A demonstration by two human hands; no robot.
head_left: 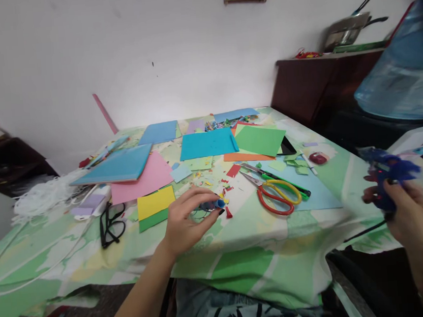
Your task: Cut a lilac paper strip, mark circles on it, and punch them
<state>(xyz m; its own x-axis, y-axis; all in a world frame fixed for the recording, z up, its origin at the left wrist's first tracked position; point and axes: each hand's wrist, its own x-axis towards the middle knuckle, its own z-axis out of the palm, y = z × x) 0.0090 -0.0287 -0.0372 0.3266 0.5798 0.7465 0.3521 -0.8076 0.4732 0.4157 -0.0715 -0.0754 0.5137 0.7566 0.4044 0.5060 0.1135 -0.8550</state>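
My left hand (pixel 192 212) is closed in a pinch over the middle of the table. Between its thumb and fingers sits a small rolled blue paper tube (pixel 220 203), its round end facing right. Off to the right, my right hand (pixel 409 200) is wrapped around a blue glue gun (pixel 384 183), blurred by motion, with a black cord (pixel 366 231) below it. Scissors (pixel 273 192) with red and yellow handles lie between my hands, next to a green and black cutter (pixel 291 183). Red and yellow paper scraps (pixel 228 212) are scattered near my left fingertips.
Coloured sheets, including a teal one (pixel 208 144) and a green one (pixel 261 139), cover the table's far half. Black glasses (pixel 110 226) and white cord (pixel 39 198) lie left. A large water bottle (pixel 404 77) stands at the right, beside a dark cabinet (pixel 312 85).
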